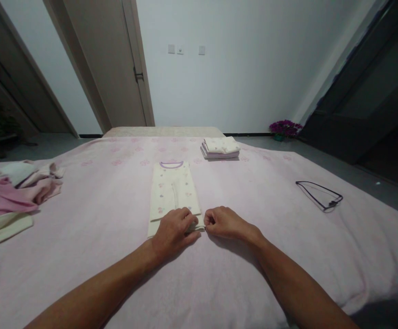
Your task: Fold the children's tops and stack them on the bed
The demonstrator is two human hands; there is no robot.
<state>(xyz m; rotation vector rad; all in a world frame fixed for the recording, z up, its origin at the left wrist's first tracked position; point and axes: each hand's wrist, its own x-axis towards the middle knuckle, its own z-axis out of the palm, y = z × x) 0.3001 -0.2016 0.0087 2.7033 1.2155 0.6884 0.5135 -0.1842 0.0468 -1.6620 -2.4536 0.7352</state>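
Observation:
A cream shirt (pixel 171 192) with small printed motifs and a lilac neckline lies folded into a narrow rectangle on the pink bedspread, its neckline facing away from me. Over its near hem rests my left hand (pixel 176 226), fingers bent above the cloth and thumb at the near edge, closed on the fabric. My right hand (pixel 224 221) is closed in a pinch at the shirt's near right corner. The curled fingers partly hide what cloth is between them.
A stack of folded clothes (pixel 221 147) sits near the bed's far edge. Loose, crumpled clothes (pixel 10 196) are heaped at the left. A black clothes hanger or frame-like loop (pixel 318 194) lies at the right. The bedspread (pixel 109 274) covers the bed; purple flowers (pixel 285 128) stand beyond it.

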